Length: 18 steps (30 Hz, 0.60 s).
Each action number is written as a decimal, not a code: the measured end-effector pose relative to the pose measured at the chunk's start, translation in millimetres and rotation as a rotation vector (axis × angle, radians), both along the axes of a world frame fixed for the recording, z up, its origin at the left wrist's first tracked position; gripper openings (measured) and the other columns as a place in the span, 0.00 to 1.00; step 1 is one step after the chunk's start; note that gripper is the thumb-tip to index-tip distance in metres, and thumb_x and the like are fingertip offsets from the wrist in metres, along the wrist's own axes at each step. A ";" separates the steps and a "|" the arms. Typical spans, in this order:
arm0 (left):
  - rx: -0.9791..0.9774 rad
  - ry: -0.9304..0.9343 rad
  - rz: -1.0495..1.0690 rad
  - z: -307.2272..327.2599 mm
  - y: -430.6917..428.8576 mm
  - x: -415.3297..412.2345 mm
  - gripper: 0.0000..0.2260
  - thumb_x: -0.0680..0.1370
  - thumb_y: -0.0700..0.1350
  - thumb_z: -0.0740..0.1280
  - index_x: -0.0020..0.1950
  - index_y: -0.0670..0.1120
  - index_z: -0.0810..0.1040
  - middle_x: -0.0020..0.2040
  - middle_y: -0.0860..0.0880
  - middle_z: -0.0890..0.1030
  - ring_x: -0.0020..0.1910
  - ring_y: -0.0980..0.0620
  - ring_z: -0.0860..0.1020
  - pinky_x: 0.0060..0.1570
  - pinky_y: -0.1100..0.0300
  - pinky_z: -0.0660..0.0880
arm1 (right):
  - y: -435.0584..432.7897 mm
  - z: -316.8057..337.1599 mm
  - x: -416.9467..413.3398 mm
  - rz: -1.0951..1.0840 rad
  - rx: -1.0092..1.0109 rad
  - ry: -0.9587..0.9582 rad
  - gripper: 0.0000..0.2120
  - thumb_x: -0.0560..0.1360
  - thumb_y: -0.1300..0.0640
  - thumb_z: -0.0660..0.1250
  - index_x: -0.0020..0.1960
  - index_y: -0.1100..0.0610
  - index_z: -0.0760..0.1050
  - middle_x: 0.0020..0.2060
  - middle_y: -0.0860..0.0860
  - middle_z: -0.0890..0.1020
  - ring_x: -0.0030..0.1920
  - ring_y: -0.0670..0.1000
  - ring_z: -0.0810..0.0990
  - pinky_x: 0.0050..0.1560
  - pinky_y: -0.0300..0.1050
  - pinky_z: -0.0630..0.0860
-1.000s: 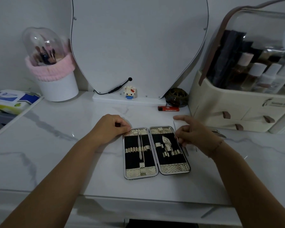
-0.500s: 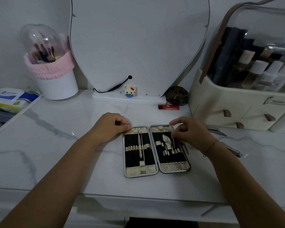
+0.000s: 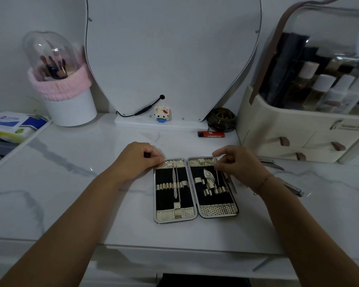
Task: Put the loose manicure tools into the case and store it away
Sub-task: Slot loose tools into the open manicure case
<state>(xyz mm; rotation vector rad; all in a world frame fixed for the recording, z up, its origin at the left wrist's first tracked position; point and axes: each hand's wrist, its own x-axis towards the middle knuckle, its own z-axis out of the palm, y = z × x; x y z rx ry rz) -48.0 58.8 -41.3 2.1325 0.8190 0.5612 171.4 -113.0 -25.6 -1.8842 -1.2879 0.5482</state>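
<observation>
The manicure case (image 3: 195, 218) lies open flat on the marble table, black lining with gold loops. Thin tools sit in its left half, clippers (image 3: 208, 176) in the right half. My left hand (image 3: 136, 160) holds the case's top left corner, fingers curled on its edge. My right hand (image 3: 239, 164) pinches a thin metal tool (image 3: 216, 176) that stands upright over the right half's loops. Loose tools (image 3: 272, 163) lie on the table to the right of my right hand, another (image 3: 294, 190) by my wrist.
A cream cosmetics organiser (image 3: 298, 133) with small drawers stands at the right. A mirror (image 3: 172, 54), a red lighter (image 3: 211, 134), a small toy figure (image 3: 162, 113) and a dark round object (image 3: 221, 119) are behind the case. A brush holder (image 3: 64, 96) and a wipes pack (image 3: 13, 125) sit at the left.
My right hand moved left from beside the case to above its right half, carrying the thin tool down into the loops. My left hand stayed on the case's corner.
</observation>
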 end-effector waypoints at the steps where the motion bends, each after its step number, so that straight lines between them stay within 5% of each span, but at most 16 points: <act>1: -0.002 -0.003 0.003 0.1 -0.2 -0.2 0.04 0.72 0.44 0.73 0.38 0.53 0.83 0.39 0.56 0.82 0.41 0.58 0.78 0.41 0.65 0.69 | 0.0 0.1 -0.5 0.005 -0.005 -0.004 0.11 0.70 0.62 0.70 0.52 0.56 0.76 0.35 0.50 0.83 0.37 0.51 0.82 0.41 0.38 0.79; 7: -0.014 -0.008 -0.001 -0.7 0.0 0.0 0.03 0.72 0.44 0.73 0.39 0.51 0.84 0.39 0.57 0.82 0.41 0.57 0.78 0.43 0.64 0.70 | -3.3 3.0 0.9 0.017 -0.057 -0.089 0.06 0.71 0.57 0.69 0.48 0.50 0.77 0.36 0.50 0.83 0.37 0.49 0.81 0.41 0.39 0.78; 9: -0.021 -0.019 -0.004 -0.7 -0.9 0.6 0.03 0.72 0.44 0.73 0.38 0.52 0.84 0.39 0.56 0.83 0.42 0.57 0.78 0.44 0.63 0.70 | -5.3 2.1 1.7 0.003 -0.075 -0.139 0.03 0.72 0.55 0.68 0.45 0.48 0.78 0.38 0.51 0.83 0.36 0.47 0.80 0.36 0.33 0.75; 12: -0.033 -0.023 -0.001 -1.2 -1.2 1.3 0.03 0.72 0.44 0.73 0.38 0.51 0.84 0.40 0.54 0.83 0.44 0.54 0.80 0.48 0.59 0.74 | -8.0 3.5 0.5 0.001 -0.090 -0.107 0.04 0.73 0.55 0.67 0.45 0.50 0.81 0.39 0.52 0.84 0.35 0.44 0.79 0.31 0.25 0.71; 18: -0.063 -0.052 0.013 -2.3 -1.9 1.8 0.04 0.71 0.43 0.74 0.37 0.51 0.84 0.40 0.53 0.83 0.45 0.50 0.80 0.51 0.51 0.75 | -4.4 6.3 -4.8 0.013 -0.091 0.010 0.03 0.71 0.58 0.70 0.40 0.50 0.79 0.38 0.49 0.84 0.36 0.41 0.80 0.36 0.28 0.75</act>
